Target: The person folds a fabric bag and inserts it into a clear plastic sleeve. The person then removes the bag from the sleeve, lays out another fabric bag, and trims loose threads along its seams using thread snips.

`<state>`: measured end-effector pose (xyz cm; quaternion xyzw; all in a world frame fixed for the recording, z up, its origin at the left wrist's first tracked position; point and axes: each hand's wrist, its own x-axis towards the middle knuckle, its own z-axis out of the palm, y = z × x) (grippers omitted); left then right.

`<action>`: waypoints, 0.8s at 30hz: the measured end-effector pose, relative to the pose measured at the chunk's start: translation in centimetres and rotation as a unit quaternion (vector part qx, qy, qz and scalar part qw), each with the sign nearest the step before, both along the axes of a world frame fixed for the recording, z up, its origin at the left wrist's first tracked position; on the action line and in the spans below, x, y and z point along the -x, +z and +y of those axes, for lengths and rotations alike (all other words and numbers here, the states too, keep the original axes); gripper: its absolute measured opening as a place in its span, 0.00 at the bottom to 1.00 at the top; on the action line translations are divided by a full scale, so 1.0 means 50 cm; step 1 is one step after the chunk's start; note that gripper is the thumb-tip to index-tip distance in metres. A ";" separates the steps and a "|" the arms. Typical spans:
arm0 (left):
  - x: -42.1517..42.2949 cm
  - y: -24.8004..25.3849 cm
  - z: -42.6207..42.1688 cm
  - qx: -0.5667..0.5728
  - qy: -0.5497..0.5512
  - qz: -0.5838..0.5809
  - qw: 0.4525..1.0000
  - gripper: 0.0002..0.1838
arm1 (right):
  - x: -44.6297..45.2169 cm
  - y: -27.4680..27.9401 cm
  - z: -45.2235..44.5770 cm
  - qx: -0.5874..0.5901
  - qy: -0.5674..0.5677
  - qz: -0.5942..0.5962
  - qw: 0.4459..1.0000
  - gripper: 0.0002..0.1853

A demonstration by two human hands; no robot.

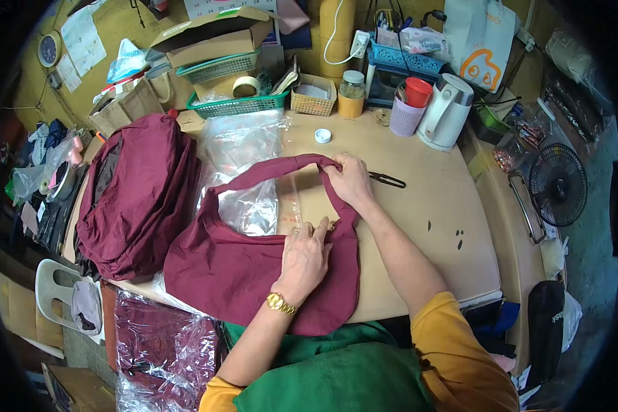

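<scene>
The maroon bag (247,275) lies before the person on the table (419,254), and I can see the right hand (350,182) pinching its strap (275,167) near the top bend while the left hand (304,257) rests on the bag, fingers extended and slightly apart. I'd say it wants a light, steady press from the left and a gentle pull from the right, lest the bag pucker.
</scene>
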<state>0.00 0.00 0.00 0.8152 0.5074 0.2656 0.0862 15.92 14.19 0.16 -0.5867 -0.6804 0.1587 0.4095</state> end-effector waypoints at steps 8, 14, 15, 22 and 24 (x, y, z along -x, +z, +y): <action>-0.017 -0.061 -0.040 0.038 0.014 0.035 0.999 0.22 | -0.005 -0.119 0.021 -0.040 -0.025 -0.078 0.996 0.13; -0.015 -0.062 -0.034 -0.037 -0.001 0.070 0.997 0.23 | -0.083 0.008 -0.016 -0.024 0.001 -0.074 0.997 0.11; -0.015 -0.059 -0.035 -0.023 0.002 0.064 0.998 0.23 | -0.087 0.026 -0.032 -0.027 -0.005 -0.008 1.000 0.10; -0.021 -0.083 -0.044 0.017 0.010 0.114 0.993 0.27 | 0.000 -0.054 -0.181 0.031 0.175 -0.084 0.981 0.06; -0.021 -0.085 -0.068 -0.015 0.023 0.173 0.985 0.28 | 0.001 -0.084 -0.156 -0.010 0.157 -0.099 0.983 0.03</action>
